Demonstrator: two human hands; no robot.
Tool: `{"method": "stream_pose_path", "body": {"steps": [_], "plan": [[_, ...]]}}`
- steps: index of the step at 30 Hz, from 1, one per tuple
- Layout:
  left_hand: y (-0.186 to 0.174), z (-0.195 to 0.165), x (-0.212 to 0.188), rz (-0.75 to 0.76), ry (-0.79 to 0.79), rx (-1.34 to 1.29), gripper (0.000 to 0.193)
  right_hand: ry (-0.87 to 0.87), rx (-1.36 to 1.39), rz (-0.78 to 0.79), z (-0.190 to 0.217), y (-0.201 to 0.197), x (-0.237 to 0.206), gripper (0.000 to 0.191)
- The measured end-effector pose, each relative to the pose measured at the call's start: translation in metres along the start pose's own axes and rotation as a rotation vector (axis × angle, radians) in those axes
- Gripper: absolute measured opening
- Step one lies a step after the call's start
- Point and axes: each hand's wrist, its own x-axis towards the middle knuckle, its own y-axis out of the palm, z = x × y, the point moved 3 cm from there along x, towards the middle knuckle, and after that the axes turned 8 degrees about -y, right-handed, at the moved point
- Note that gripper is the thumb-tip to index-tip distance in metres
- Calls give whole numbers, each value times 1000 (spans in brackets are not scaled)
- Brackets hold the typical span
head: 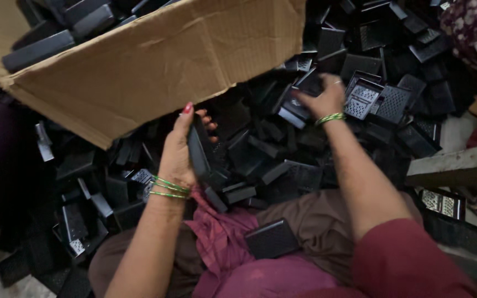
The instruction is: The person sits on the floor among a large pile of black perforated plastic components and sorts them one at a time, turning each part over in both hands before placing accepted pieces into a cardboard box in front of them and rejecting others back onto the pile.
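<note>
I count two hands in my view, and each wrist wears a set of thin green bangles. The black plastic parts are too many for me to count; they cover the floor as one big heap (327, 110) from the near left to the far right. I see one cardboard box (155, 60) at the far left, tilted, with more black parts inside it. My left hand (180, 149) stands upright near the middle of the scene, thumb up, and its fingers are closed around one flat black piece (199, 148) that it holds on edge just below the box flap. My right arm is stretched far forward, and the right hand (327, 98) lies palm down on the heap, with the fingers bent over one black part (295, 106); the picture is blurred there, so I cannot tell if the grip is really tight. Just to the right of this hand lie two open perforated trays (379, 100). One single black lid (271, 238) rests on my lap, on the brown and pink cloth (222, 237), apart from both hands.
</note>
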Motion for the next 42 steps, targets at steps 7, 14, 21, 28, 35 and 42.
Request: {"method": "stream_pose_path", "body": {"steps": [7, 14, 21, 28, 35, 42], "plan": [[-9, 43, -35, -187, -37, -139, 40, 400, 767, 496, 110, -42, -37, 55], [-2, 128, -55, -157, 224, 48, 51, 219, 1029, 377, 234, -46, -167, 46], [-24, 154, -52, -178, 199, -36, 55, 178, 772, 325, 241, -26, -189, 49], [-14, 144, -41, -179, 209, -3, 61, 128, 801, 324, 231, -18, -183, 53], [-19, 135, -35, -242, 170, -38, 67, 41, 867, 436, 233, -17, -166, 62], [-20, 132, -40, -206, 126, -70, 71, -52, 793, 478, 246, -36, -159, 59]]}}
